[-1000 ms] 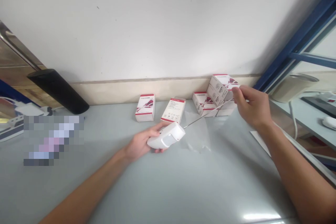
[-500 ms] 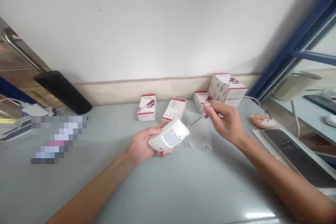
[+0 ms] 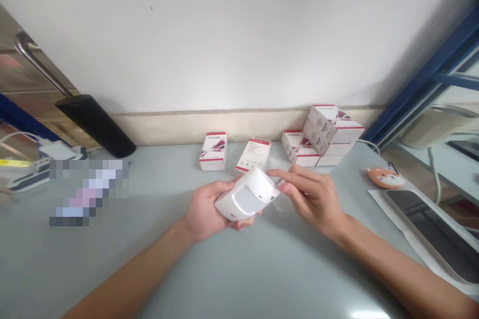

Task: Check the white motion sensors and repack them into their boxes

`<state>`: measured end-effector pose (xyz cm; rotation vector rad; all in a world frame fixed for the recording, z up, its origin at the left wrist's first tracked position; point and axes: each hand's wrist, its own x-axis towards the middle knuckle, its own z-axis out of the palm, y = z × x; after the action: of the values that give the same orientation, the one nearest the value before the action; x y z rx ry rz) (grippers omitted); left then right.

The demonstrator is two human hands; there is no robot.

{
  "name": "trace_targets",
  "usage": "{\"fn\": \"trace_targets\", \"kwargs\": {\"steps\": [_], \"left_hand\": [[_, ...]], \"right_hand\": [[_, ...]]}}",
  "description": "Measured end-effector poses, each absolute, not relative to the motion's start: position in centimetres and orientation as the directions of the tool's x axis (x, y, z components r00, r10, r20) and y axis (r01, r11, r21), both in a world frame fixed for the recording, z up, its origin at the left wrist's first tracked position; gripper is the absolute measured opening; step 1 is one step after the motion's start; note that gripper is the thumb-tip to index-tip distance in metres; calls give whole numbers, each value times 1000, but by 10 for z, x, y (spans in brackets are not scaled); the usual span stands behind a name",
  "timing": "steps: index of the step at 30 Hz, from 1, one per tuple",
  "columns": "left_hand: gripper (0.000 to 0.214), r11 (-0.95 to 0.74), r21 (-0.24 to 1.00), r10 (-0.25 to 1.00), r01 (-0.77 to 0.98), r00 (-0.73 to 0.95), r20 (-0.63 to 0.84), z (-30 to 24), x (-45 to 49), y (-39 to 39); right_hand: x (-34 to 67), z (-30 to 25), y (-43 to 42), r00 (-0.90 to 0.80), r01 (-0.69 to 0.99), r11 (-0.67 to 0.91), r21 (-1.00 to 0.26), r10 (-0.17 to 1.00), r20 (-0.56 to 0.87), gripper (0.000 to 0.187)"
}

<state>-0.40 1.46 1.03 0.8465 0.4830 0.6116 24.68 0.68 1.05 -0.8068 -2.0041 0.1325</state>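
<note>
My left hand (image 3: 205,210) is wrapped round a white plastic sensor housing (image 3: 247,195) with a frosted window, held just above the grey table (image 3: 232,279). My right hand (image 3: 312,198) is right beside the housing, its index finger and thumb drawn together against the housing's right end. The thin metal rod is hidden behind these fingers. A crumpled clear plastic bag (image 3: 279,164) lies under and behind my right hand.
Small white-and-red boxes stand along the wall: one (image 3: 213,151), a second (image 3: 253,154), a third (image 3: 299,147) and a stack (image 3: 333,127). A black cylinder (image 3: 95,124) and a power strip (image 3: 45,159) lie left. At right sit an orange fox-shaped charm (image 3: 385,178) and a dark-screened device (image 3: 430,224).
My right hand came down and left from the box stack, sliding along the thin rod until it reached the housing's end. The rod no longer shows. My left hand raised the housing slightly.
</note>
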Motion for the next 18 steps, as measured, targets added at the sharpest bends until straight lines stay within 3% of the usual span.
{"fn": "trace_targets", "kwargs": {"steps": [5, 8, 12, 14, 16, 18], "left_hand": [[53, 522, 752, 729, -402, 667, -150, 19, -4, 18], [46, 502, 732, 792, -460, 585, -175, 23, -2, 19], [45, 518, 708, 803, -480, 558, -210, 22, -2, 19], [46, 526, 711, 793, -466, 571, -212, 21, -2, 18], [46, 515, 736, 784, -441, 589, -196, 21, -1, 17], [46, 495, 771, 762, -401, 626, -164, 20, 1, 14]], "right_hand": [[263, 30, 10, -541, 599, 721, -348, 685, 489, 60], [281, 43, 13, -585, 631, 682, -370, 732, 351, 65], [297, 46, 11, -605, 653, 594, -470, 782, 148, 57], [297, 43, 10, -614, 675, 568, -471, 786, 68, 39], [293, 40, 12, -579, 712, 545, -444, 812, 68, 13], [285, 39, 15, -474, 761, 484, -432, 869, 140, 14]]}}
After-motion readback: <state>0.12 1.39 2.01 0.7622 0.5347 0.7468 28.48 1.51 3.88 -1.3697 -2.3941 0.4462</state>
